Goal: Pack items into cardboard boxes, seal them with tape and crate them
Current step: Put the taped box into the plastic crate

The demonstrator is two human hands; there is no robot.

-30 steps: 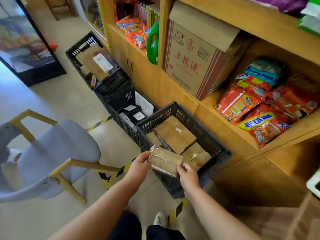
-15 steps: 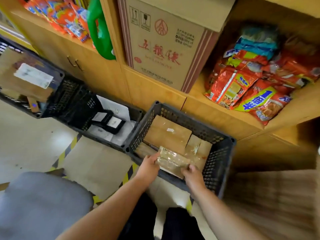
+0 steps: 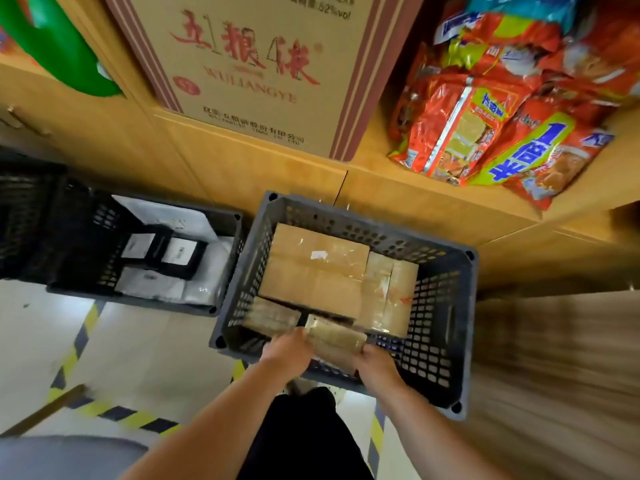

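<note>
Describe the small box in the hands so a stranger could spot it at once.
Find the grey crate of brown boxes below the wooden shelf. At its near edge, the left hand and right hand grip a small taped box. Unlike those lying inside, it is held up.

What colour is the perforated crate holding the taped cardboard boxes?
Dark grey: the perforated plastic crate, best seen in the head view.

The crate (image 3: 436, 306) is coloured dark grey; the boxes (image 3: 311, 271) are seen in tan; the carton (image 3: 242, 64) is printed with red lettering and maroon stripes; the floor tape (image 3: 131, 417) is striped yellow and black.
</note>
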